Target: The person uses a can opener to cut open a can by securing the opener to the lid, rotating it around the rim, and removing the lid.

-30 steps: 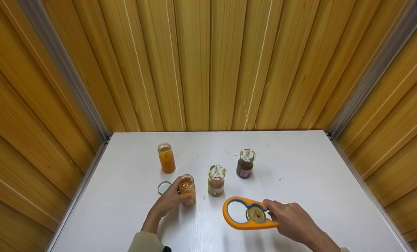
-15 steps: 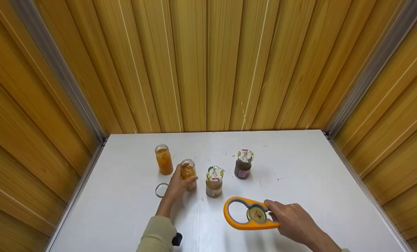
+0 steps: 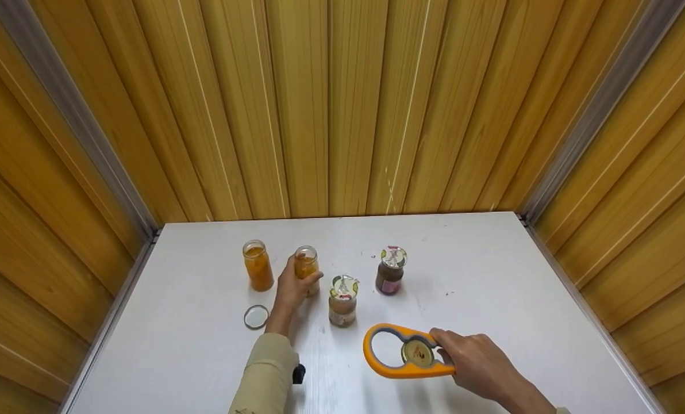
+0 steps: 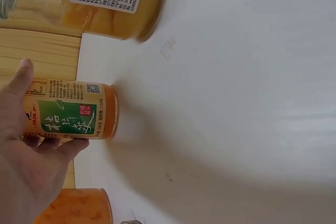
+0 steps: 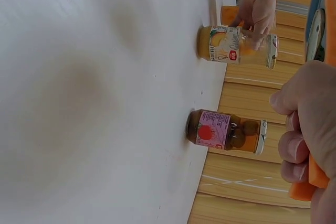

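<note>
My left hand grips a lidless glass jar of orange fruit, thumb on one side and fingers on the other. A green label shows on it in the left wrist view. The jar is upright, its base at or very near the table. In my right hand is an orange jar opener, gripped by its handle above the front of the table. A gold jar lid sits in the opener's smaller ring. Left of the held jar stands another lidless orange jar.
A jar with pale-yellow contents and a patterned lid stands right of the left hand. Behind it to the right is a dark jar, also lidded. One loose lid lies left of the left wrist. Wood-patterned walls enclose the white table.
My left hand has carried the orange fruit jar away from me, to a spot between the other orange jar and the pale-yellow one. The right hand and opener have barely moved.
</note>
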### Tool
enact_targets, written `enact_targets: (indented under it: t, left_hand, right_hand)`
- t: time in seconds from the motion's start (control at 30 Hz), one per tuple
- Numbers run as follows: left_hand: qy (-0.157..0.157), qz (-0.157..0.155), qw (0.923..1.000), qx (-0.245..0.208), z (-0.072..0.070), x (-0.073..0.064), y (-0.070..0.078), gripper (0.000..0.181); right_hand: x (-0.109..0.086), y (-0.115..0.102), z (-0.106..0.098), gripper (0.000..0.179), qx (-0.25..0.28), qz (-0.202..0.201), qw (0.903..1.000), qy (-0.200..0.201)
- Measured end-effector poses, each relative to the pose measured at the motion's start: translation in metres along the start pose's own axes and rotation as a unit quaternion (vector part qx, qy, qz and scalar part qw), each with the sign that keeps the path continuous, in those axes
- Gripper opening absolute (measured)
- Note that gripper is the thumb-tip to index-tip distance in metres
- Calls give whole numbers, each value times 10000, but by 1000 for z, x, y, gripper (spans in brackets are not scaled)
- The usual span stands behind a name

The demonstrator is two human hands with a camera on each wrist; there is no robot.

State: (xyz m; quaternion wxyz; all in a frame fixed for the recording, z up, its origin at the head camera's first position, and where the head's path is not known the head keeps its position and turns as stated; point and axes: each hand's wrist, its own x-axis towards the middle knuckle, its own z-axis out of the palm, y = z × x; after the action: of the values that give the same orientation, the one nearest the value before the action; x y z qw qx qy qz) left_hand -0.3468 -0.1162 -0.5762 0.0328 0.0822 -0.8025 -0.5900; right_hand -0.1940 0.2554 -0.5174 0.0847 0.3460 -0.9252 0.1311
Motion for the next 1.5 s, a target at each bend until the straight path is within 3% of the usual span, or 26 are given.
enact_targets:
  t: [0.4,0.53,0.83,0.97,1.13,1.23,1.4,1.5]
  left_hand:
    - [421,173,9989,88,1,10,-7,80]
    - [486,63,9984,297,1,11,-8,81]
    - [648,-316,9963,470,-5,16,-6,84]
    - [629,-304,9962,518,-5,17,-5,85]
    - [431,-204,9939,995,-6,20,1,87]
    - [249,-336,9925,1150,-6,21,5,95]
    - [85,-638,9910,1173,-1,14,10,106]
    - [130,-517,9917,1171,4,6,14,102]
  right_hand:
    - [0,2,0,47,-12,-131,9997,202]
    - [0,2,2,46,-33,-192,9993,307]
    - [1,-2,0,44,132,-18,9999,77]
    - [0,-1,-2,45,52,-28,9999,107]
    - [0,-1,-2,46,59,-26,9998,180]
    - [2,-2,-3,44,61,8,9998,170]
    - [6,-2,-6,43,18,0,9998,212]
    - [7,-2,-9,43,-37,31,9997,221]
